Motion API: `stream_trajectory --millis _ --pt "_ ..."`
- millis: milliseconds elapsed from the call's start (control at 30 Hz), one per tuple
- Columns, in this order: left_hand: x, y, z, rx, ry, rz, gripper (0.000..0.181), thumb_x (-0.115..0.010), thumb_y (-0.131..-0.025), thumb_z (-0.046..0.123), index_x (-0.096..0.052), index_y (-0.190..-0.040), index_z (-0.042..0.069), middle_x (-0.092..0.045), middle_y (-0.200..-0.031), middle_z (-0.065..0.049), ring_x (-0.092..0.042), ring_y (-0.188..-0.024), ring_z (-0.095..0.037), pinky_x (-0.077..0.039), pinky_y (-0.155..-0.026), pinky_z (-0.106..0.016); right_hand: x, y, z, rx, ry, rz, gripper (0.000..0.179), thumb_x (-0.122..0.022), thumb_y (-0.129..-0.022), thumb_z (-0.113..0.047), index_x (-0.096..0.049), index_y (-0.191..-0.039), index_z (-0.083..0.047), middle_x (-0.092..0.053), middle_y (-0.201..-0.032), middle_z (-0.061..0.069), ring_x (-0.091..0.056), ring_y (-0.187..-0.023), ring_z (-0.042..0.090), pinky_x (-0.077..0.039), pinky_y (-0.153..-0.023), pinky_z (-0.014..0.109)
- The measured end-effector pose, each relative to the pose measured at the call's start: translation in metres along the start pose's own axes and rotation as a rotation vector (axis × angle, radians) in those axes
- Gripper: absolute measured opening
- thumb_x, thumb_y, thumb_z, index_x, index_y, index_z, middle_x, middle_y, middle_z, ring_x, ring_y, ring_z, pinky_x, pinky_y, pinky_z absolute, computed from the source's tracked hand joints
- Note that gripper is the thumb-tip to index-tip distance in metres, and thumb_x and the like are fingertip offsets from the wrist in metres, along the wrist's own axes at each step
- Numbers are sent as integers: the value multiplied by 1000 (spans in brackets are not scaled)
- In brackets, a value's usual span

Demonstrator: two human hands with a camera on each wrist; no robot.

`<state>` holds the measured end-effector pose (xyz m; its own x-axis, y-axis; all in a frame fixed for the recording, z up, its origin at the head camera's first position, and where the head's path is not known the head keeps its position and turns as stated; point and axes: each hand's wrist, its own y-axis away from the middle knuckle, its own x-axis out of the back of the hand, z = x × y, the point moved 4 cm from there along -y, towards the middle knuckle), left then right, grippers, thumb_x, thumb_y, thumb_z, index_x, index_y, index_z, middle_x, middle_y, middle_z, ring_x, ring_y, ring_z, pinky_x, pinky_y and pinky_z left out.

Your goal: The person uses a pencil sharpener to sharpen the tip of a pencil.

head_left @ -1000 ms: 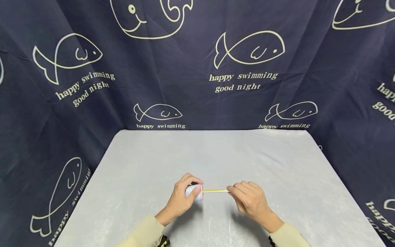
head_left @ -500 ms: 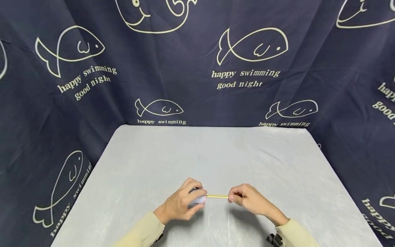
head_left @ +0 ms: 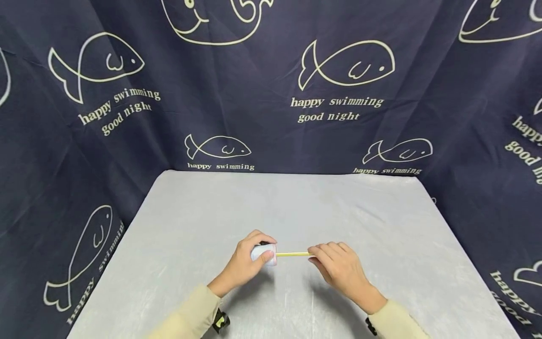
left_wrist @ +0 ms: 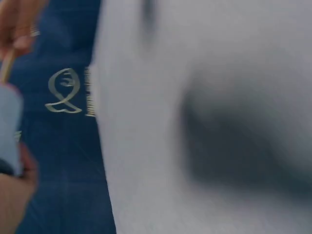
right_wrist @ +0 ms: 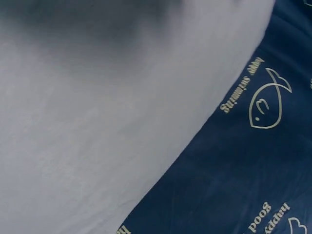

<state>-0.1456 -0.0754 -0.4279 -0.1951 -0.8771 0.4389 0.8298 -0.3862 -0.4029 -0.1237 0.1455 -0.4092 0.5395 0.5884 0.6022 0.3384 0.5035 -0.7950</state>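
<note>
Near the middle of the table, in the head view, my left hand [head_left: 245, 259] grips a small light-blue pencil sharpener [head_left: 266, 248] with a pink rim, thumb across its near side. A thin yellow pencil [head_left: 292, 254] runs from the sharpener's pink end to my right hand [head_left: 338, 266], whose fingertips pinch its other end. In the left wrist view, the sharpener [left_wrist: 9, 122] and the pencil [left_wrist: 7, 68] show at the left edge, with the right hand [left_wrist: 19, 24] above them. Neither hand appears in the right wrist view.
A pale grey cloth covers the table [head_left: 211, 202]. Dark blue curtains [head_left: 271, 94] printed with fish and lettering hang behind it and at both sides. Shadows of the hands fall on the cloth.
Both hands have dipped slightly and come back up with the sharpener and pencil. Their wrists have turned back and forth, and the pencil's end has stayed at the pink rim.
</note>
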Motion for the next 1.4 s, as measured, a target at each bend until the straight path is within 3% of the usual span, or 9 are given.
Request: stream_trajectory --millis 133,267,433,633,800,967,1133,1300,1400 --pt "2 -6 2 188 98 -91 17 -60 -94 17 -67 -106 8 -66 -102 -6 -59 -98 -19 -45 -90 -30 0 1 -3 96 56 152 31 -50 -99 -23 -69 -81 -7 -63 -70 -2 -51 -54 11 -35 -48 20" --pt "2 -7 7 160 71 -133 17 -62 -92 17 -66 -107 9 -63 -103 -6 -58 -95 -20 -46 -85 -30 -2 2 -3 19 -102 108 30 -52 -98 -27 -68 -79 -11 -57 -62 -8 -38 -48 2 -26 -44 11" --pt "3 -1 12 -117 -99 -158 26 -70 -85 13 -63 -109 10 -57 -110 -3 -57 -96 -16 -49 -82 -28 -3 5 1 -242 -372 -131 16 -60 -94 -26 -68 -82 -20 -58 -65 -15 -35 -52 -10 -29 -47 5" --pt "0 -2 16 -554 -351 -201 30 -71 -84 17 -61 -108 3 -63 -114 -8 -60 -106 -20 -48 -93 -29 0 7 10 -381 -438 -343 10 -70 -83 -11 -71 -82 -21 -55 -62 -16 -31 -53 -13 -29 -47 8" --pt "6 -3 14 -692 -441 -144 34 -77 -76 15 -61 -103 3 -64 -111 -12 -61 -101 -22 -49 -91 -31 6 11 25 -442 -394 -409 12 -70 -83 -11 -72 -81 -23 -47 -60 -21 -27 -52 -11 -27 -46 11" --pt "14 -2 6 -622 -377 -28 41 -80 -70 7 -61 -105 1 -63 -111 -14 -60 -102 -25 -48 -92 -33 12 18 36 -492 -354 -351 16 -72 -80 -7 -71 -83 -22 -46 -62 -22 -29 -51 -10 -29 -46 14" --pt "19 4 -8 -458 -301 193 42 -83 -65 10 -65 -103 5 -68 -110 -12 -59 -100 -26 -40 -91 -34 8 23 36 -559 -438 -267 20 -68 -82 3 -69 -90 -15 -52 -72 -13 -40 -59 -4 -36 -49 15" --pt "16 5 -18 -343 -140 293 50 -83 -64 -3 -61 -108 0 -64 -114 -19 -60 -103 -30 -46 -93 -23 4 34 39 -792 -432 -178 17 -67 -80 8 -69 -90 -5 -59 -75 -3 -49 -67 0 -44 -55 19" --pt "10 6 -25 -274 -93 311 51 -81 -67 -6 -57 -111 -3 -59 -115 -21 -59 -105 -31 -49 -92 -24 0 45 42 -949 -378 -196 13 -68 -79 5 -69 -90 -2 -62 -73 0 -53 -67 0 -45 -58 20"
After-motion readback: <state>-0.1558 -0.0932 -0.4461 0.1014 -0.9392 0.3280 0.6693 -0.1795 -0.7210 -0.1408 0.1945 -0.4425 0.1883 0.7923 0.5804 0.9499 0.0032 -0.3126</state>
